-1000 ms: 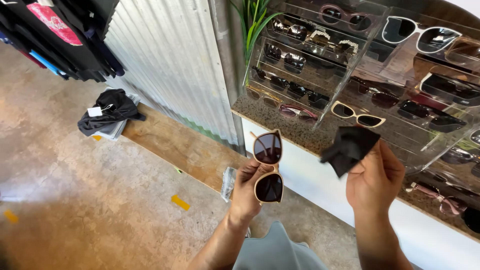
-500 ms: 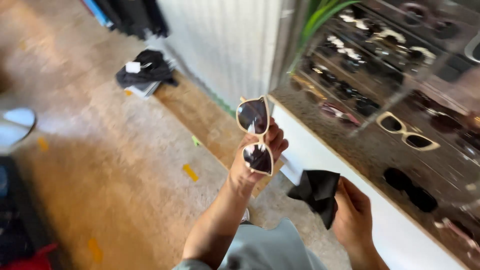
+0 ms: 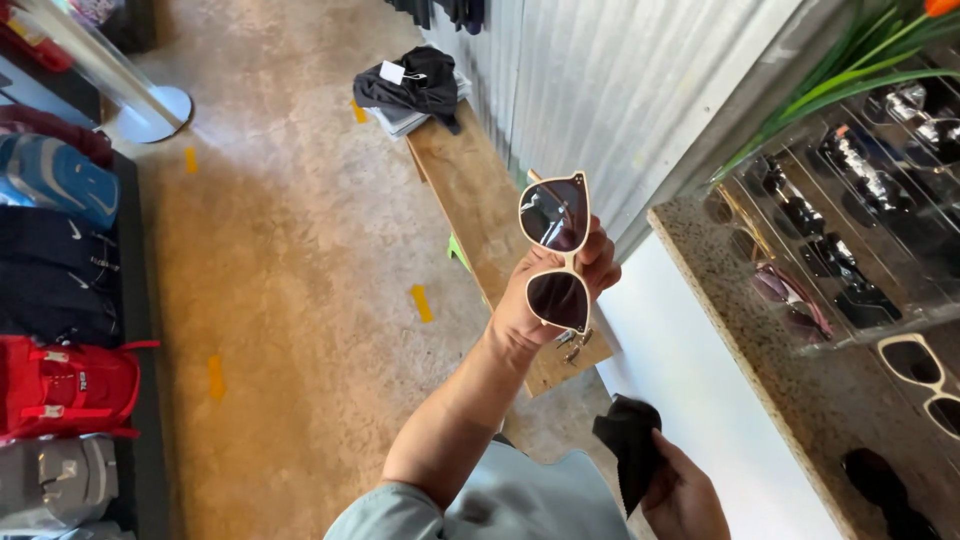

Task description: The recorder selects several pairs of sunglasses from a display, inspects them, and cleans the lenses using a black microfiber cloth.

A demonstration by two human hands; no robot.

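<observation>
My left hand [image 3: 540, 300] holds up a pair of cream-framed sunglasses [image 3: 557, 250] with dark lenses, turned so one lens sits above the other. My fingers wrap the frame from behind. Lower down, near the bottom edge, my right hand [image 3: 685, 495] grips a black cleaning cloth [image 3: 628, 445], bunched and hanging. The two hands are apart, the cloth well below the glasses.
A speckled stone counter [image 3: 790, 360] on the right carries a clear tiered rack [image 3: 860, 230] with several sunglasses; another cream pair [image 3: 915, 365] lies beside it. A wooden bench [image 3: 470, 200] along the corrugated wall holds folded dark clothes [image 3: 415, 85]. Backpacks [image 3: 60, 300] line the left side.
The view has swung left, away from the display rack. My right hand with the cloth has dropped from beside the glasses to the bottom of the view. My left hand still holds the sunglasses raised.
</observation>
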